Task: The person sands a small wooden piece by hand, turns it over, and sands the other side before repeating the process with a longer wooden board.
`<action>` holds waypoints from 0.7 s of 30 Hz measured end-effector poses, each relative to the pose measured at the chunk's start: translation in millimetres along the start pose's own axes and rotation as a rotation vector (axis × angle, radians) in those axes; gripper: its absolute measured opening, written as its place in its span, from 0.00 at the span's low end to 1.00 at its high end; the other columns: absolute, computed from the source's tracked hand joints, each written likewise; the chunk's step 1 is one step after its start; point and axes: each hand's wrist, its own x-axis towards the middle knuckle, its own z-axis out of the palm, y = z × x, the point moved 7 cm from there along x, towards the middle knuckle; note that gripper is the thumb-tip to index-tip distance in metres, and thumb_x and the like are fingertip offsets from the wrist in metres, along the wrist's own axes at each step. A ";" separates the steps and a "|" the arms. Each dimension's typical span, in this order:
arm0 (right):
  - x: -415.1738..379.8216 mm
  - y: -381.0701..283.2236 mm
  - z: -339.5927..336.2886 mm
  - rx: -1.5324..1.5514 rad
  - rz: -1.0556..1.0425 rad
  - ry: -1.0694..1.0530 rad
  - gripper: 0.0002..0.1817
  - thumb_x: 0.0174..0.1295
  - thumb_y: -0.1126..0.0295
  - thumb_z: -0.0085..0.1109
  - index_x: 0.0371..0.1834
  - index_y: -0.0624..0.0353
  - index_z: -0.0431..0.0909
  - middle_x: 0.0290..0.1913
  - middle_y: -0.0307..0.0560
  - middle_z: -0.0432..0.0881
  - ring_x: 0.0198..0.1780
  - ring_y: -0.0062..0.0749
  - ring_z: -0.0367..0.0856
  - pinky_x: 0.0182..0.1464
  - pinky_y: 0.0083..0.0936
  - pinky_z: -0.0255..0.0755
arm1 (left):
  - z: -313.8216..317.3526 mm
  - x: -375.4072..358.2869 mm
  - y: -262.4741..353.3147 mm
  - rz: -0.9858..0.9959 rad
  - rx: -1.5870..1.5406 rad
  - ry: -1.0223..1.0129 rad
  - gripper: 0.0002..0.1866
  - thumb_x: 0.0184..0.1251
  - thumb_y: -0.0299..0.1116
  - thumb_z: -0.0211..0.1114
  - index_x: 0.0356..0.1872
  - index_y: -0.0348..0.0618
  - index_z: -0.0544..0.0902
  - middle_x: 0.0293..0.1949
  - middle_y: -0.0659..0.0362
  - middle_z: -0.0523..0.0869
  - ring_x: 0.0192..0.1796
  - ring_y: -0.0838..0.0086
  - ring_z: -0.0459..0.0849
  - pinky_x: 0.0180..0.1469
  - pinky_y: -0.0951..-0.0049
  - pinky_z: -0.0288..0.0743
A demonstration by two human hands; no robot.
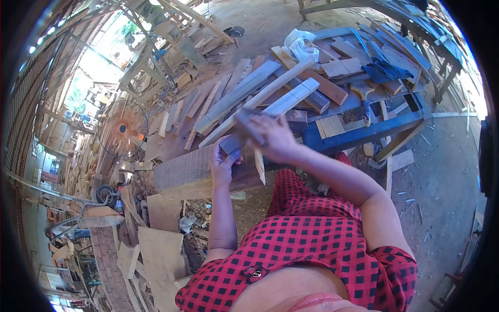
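Head view: at the thick brown wooden beam [182,174], my left hand [223,158] pinches a small dark rectangular block [232,144]; my right hand [275,136] clasps a blurred dark flat slab [244,118]. A loosened left pinch could drop the block onto the beam.

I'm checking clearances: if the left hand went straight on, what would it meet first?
Probably the long pale wooden bar just beyond the left hand, though depth is unclear.

No legible text, labels or numbers anywhere.
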 end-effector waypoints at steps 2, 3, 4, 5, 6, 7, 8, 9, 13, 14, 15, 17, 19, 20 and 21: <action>-8.9 -33.2 16.9 0.050 -0.134 -0.050 0.29 0.62 0.48 0.51 0.65 0.47 0.66 0.66 0.46 0.67 0.69 0.38 0.61 0.69 0.58 0.37 | -15.9 2.4 -22.5 0.035 -0.067 0.072 0.21 0.54 0.22 0.67 0.52 0.40 0.76 0.37 0.61 0.83 0.29 0.81 0.82 0.29 0.84 0.76; -11.4 -44.3 19.6 0.063 -0.170 -0.083 0.29 0.63 0.48 0.50 0.65 0.47 0.66 0.66 0.45 0.67 0.69 0.37 0.60 0.69 0.59 0.36 | -21.2 2.1 -23.8 0.070 -0.138 0.145 0.21 0.54 0.21 0.67 0.51 0.40 0.76 0.38 0.60 0.83 0.29 0.81 0.82 0.29 0.84 0.76; -11.1 -42.4 21.3 0.069 -0.174 -0.084 0.29 0.63 0.48 0.50 0.65 0.47 0.66 0.66 0.45 0.67 0.69 0.37 0.60 0.69 0.59 0.36 | -22.9 1.1 -26.6 0.071 -0.133 0.150 0.21 0.54 0.21 0.67 0.51 0.40 0.76 0.38 0.60 0.83 0.29 0.81 0.82 0.29 0.84 0.76; -11.9 -39.1 22.1 0.048 -0.213 -0.071 0.29 0.62 0.48 0.50 0.65 0.46 0.66 0.66 0.45 0.67 0.69 0.36 0.61 0.69 0.61 0.36 | -24.2 0.1 -29.1 0.080 -0.108 0.150 0.22 0.54 0.21 0.67 0.51 0.40 0.76 0.38 0.60 0.83 0.29 0.81 0.82 0.29 0.84 0.77; -12.9 -34.5 21.3 0.026 -0.252 -0.060 0.29 0.62 0.48 0.50 0.65 0.44 0.66 0.65 0.45 0.68 0.69 0.34 0.61 0.68 0.62 0.37 | -24.5 -0.8 -28.5 0.089 -0.085 0.151 0.22 0.53 0.21 0.67 0.51 0.40 0.75 0.39 0.60 0.83 0.30 0.81 0.82 0.30 0.84 0.77; -12.0 -25.4 17.9 0.029 -0.254 -0.063 0.29 0.62 0.48 0.50 0.65 0.44 0.66 0.65 0.45 0.68 0.69 0.34 0.61 0.68 0.62 0.37 | -20.8 -0.7 -18.2 0.088 -0.085 0.156 0.22 0.53 0.21 0.67 0.51 0.40 0.75 0.39 0.60 0.83 0.30 0.81 0.82 0.30 0.84 0.77; -8.3 -7.0 11.3 -0.002 -0.176 -0.054 0.29 0.62 0.48 0.50 0.65 0.45 0.66 0.66 0.45 0.68 0.69 0.35 0.61 0.68 0.62 0.37 | -12.2 0.7 -10.1 0.033 -0.028 0.087 0.23 0.53 0.20 0.66 0.53 0.41 0.74 0.38 0.60 0.83 0.29 0.79 0.82 0.28 0.83 0.77; -5.1 13.2 3.9 -0.035 -0.097 -0.046 0.29 0.63 0.48 0.49 0.65 0.45 0.66 0.66 0.44 0.67 0.69 0.35 0.62 0.68 0.61 0.37 | -4.3 1.2 -5.6 -0.022 0.026 0.017 0.25 0.52 0.19 0.66 0.54 0.41 0.73 0.38 0.59 0.83 0.28 0.78 0.83 0.27 0.82 0.77; 2.8 120.2 -20.5 -0.139 0.266 -0.016 0.32 0.63 0.43 0.45 0.67 0.45 0.64 0.69 0.44 0.64 0.71 0.35 0.57 0.71 0.54 0.32 | -1.8 1.4 -1.6 0.009 0.023 -0.009 0.25 0.53 0.19 0.66 0.55 0.42 0.73 0.37 0.60 0.83 0.27 0.79 0.82 0.26 0.83 0.76; 2.0 147.6 -25.0 -0.169 0.338 -0.004 0.33 0.64 0.41 0.43 0.67 0.46 0.64 0.69 0.44 0.64 0.71 0.34 0.56 0.71 0.54 0.31 | -1.2 1.6 -1.6 0.004 0.003 -0.015 0.24 0.53 0.20 0.67 0.54 0.41 0.74 0.36 0.61 0.82 0.28 0.81 0.82 0.27 0.84 0.76; 0.2 170.9 -30.6 -0.197 0.410 0.009 0.34 0.64 0.39 0.41 0.68 0.47 0.63 0.69 0.44 0.63 0.72 0.34 0.56 0.71 0.53 0.30 | -0.7 1.7 -1.4 -0.002 -0.015 -0.021 0.24 0.53 0.21 0.68 0.53 0.41 0.74 0.35 0.62 0.82 0.28 0.82 0.82 0.28 0.85 0.76; -3.5 201.0 -41.8 -0.219 0.470 0.009 0.35 0.64 0.39 0.39 0.68 0.48 0.63 0.70 0.44 0.62 0.72 0.35 0.55 0.71 0.54 0.31 | 1.1 0.7 1.3 0.013 -0.012 -0.020 0.24 0.53 0.22 0.68 0.53 0.41 0.74 0.35 0.62 0.82 0.28 0.82 0.82 0.28 0.85 0.76; -6.3 202.8 -46.1 -0.239 0.530 0.007 0.35 0.64 0.39 0.38 0.68 0.50 0.63 0.70 0.44 0.62 0.73 0.35 0.54 0.71 0.55 0.32 | 1.4 -1.0 2.6 0.025 -0.008 -0.018 0.24 0.53 0.22 0.68 0.53 0.41 0.74 0.35 0.62 0.82 0.28 0.82 0.82 0.28 0.85 0.76; -9.6 202.1 -45.7 -0.213 0.582 0.032 0.36 0.64 0.39 0.38 0.68 0.51 0.62 0.70 0.45 0.61 0.73 0.36 0.54 0.71 0.56 0.32 | 0.9 -1.2 2.1 0.026 -0.003 -0.015 0.24 0.53 0.22 0.68 0.53 0.41 0.74 0.35 0.62 0.82 0.28 0.82 0.82 0.28 0.85 0.76; -12.2 198.9 -46.9 -0.188 0.634 0.057 0.36 0.64 0.39 0.37 0.68 0.51 0.62 0.70 0.45 0.61 0.73 0.37 0.53 0.71 0.57 0.31 | 0.9 -1.2 1.8 0.028 0.001 -0.013 0.24 0.53 0.22 0.68 0.54 0.41 0.74 0.35 0.61 0.82 0.28 0.82 0.82 0.28 0.85 0.76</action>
